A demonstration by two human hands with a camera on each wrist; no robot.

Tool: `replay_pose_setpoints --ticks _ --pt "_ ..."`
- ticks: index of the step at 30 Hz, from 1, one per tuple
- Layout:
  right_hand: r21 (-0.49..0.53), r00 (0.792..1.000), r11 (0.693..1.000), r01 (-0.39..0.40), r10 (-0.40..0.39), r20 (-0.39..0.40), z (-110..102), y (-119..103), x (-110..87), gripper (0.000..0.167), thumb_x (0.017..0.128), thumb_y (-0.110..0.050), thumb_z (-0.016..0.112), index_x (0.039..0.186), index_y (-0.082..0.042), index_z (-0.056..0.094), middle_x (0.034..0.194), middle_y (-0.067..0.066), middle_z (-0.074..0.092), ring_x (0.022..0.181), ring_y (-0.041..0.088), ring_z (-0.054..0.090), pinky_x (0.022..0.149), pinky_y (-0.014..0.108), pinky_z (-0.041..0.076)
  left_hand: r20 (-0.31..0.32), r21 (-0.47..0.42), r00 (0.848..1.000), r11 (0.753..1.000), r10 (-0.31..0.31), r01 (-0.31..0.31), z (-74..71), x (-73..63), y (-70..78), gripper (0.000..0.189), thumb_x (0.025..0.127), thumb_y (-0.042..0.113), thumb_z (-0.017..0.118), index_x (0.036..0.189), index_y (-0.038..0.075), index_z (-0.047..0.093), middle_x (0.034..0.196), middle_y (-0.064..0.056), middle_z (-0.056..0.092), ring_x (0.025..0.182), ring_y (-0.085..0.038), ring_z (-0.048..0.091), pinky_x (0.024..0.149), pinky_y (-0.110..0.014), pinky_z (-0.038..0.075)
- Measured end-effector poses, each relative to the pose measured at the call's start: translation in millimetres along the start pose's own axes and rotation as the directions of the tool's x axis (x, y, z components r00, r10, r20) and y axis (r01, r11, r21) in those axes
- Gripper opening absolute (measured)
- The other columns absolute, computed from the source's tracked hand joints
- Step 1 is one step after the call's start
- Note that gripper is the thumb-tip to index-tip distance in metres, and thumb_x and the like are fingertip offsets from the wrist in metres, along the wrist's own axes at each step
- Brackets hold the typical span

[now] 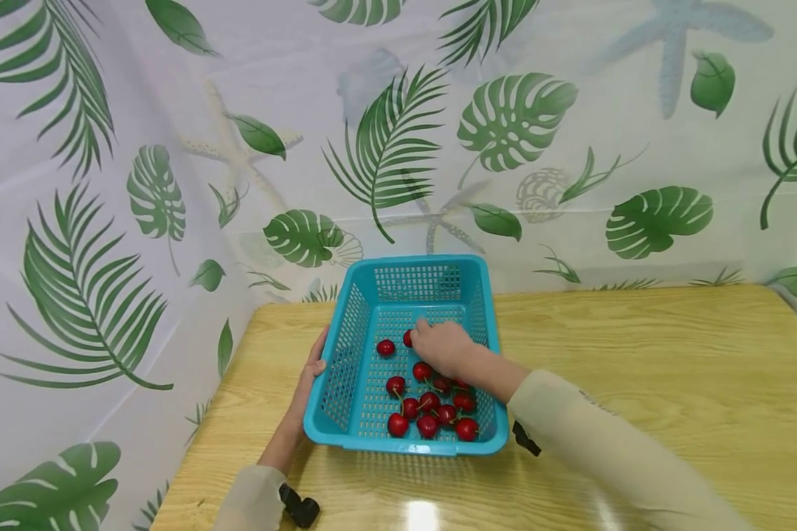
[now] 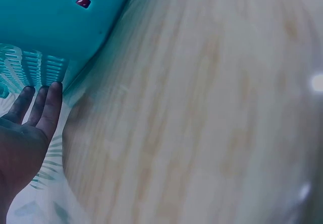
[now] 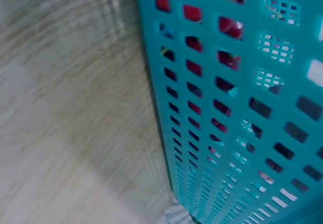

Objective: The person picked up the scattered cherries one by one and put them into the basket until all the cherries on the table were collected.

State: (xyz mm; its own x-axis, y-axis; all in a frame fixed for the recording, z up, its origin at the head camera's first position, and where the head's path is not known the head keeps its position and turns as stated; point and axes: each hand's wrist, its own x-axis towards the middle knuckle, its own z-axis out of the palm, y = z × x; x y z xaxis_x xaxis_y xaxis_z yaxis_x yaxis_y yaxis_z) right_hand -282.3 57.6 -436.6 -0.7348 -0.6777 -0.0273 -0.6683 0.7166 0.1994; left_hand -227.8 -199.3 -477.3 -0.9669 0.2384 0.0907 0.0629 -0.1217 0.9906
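A blue plastic basket with perforated walls holds several red cherries, most of them grouped in its near right part. One cherry lies apart, left of my right hand. My right hand reaches over the basket's right rim, fingers curled at a cherry that it partly covers and appears to pinch. Against the basket's left outer side rests my left hand. In the left wrist view the fingers of this left hand are straight, touching the perforated wall. The right wrist view hides the right hand behind the basket wall.
The basket stands on a wood-grain table, near its back edge. A white cloth printed with green leaves and starfish hangs behind and on the left. Black wrist straps show at both sleeves.
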Motion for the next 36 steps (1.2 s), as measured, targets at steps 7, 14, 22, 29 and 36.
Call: replay_pose_setpoints --ticks 7,14,22,29,36 --pt "-0.001 0.999 1.0 0.003 -0.003 0.043 7.3 -4.9 -2.8 0.019 0.094 -0.011 0.063 0.109 0.0 0.064 0.094 0.011 0.057 0.066 0.018 0.057 0.06 0.035 0.056 0.011 -0.05 0.999 0.998 0.037 -0.037 1.5 -0.4 -4.5 0.071 0.092 0.016 0.022 0.16 0.012 0.001 0.164 -0.022 0.0 0.149 -0.046 0.004 0.115 -0.062 0.006" --pt "0.039 0.997 0.999 -0.01 0.008 0.072 10.6 -9.3 -4.6 0.017 0.093 -0.011 0.064 0.106 -0.001 0.064 0.093 0.011 0.056 0.065 0.02 0.058 0.059 0.035 0.055 0.007 0.015 1.0 1.0 -0.005 0.005 2.7 -12.4 -0.4 0.068 0.095 0.025 0.021 0.161 0.021 0.004 0.166 -0.015 0.005 0.147 -0.044 0.013 0.111 -0.06 0.019" --pt "0.059 0.998 0.998 0.009 -0.012 0.063 9.6 -11.5 -4.5 0.015 0.093 -0.008 0.063 0.106 0.0 0.063 0.094 0.013 0.057 0.068 0.022 0.06 0.06 0.036 0.055 0.025 -0.023 0.997 0.997 0.071 -0.071 -0.9 -8.2 -1.0 0.07 0.094 0.012 0.017 0.159 0.038 0.015 0.163 -0.025 -0.003 0.148 -0.047 0.004 0.113 -0.05 0.017" --pt "0.109 0.998 0.994 0.015 -0.021 0.057 8.1 -6.1 -4.9 0.012 0.091 -0.008 0.065 0.102 -0.005 0.067 0.094 0.01 0.058 0.071 0.021 0.061 0.065 0.036 0.056 0.14 -0.054 0.965 0.975 0.222 -0.216 -50.2 26.7 -71.9 0.072 0.094 0.031 0.041 0.161 0.024 0.014 0.166 -0.01 0.014 0.148 -0.035 0.02 0.113 -0.051 0.026" --pt "0.223 0.985 0.974 0.045 -0.006 -0.173 -10.4 13.9 -4.3 0.008 0.096 -0.011 0.057 0.094 -0.01 0.064 0.084 0.001 0.056 0.07 0.013 0.052 0.06 0.028 0.05 0.063 0.071 0.998 0.997 0.003 -0.007 -27.2 16.8 -27.6 0.07 0.095 0.029 0.033 0.161 0.022 0.01 0.165 -0.013 0.012 0.146 -0.039 0.02 0.112 -0.056 0.022"
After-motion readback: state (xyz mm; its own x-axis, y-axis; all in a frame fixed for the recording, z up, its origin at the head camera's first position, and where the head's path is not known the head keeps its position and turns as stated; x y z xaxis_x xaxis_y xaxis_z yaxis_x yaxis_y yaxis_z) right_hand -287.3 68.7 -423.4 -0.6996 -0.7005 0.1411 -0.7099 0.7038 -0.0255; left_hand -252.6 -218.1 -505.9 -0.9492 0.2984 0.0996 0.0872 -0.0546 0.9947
